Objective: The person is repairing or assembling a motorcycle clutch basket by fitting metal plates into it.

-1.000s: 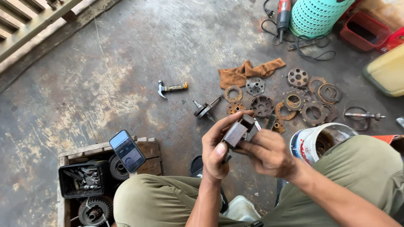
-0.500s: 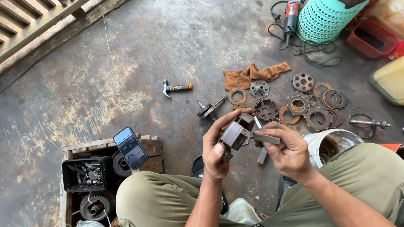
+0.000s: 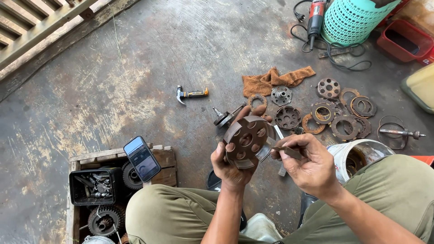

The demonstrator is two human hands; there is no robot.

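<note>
My left hand (image 3: 231, 165) grips a round rusty metal hub (image 3: 247, 140) with several holes, its holed face turned up toward the camera. My right hand (image 3: 307, 165) pinches a small flat dark metal piece (image 3: 289, 151) at the hub's right edge. Both hands are held above my knees, over the concrete floor. Beyond them lie several rusty rings and discs (image 3: 332, 115), a geared shaft (image 3: 224, 117) and a brown rag (image 3: 273, 79).
A small hammer (image 3: 192, 94) lies on the floor to the left. A phone (image 3: 142, 158) rests on a wooden crate (image 3: 163, 158) of gears and bolts at lower left. A white bucket (image 3: 357, 153) stands by my right knee. An angle grinder (image 3: 315, 13), green basket (image 3: 355, 20) and red tray (image 3: 402, 41) are at top right.
My left hand has turned the hub so its round holed face points up. My right hand has drawn back slightly, holding the small flat piece at the rim.
</note>
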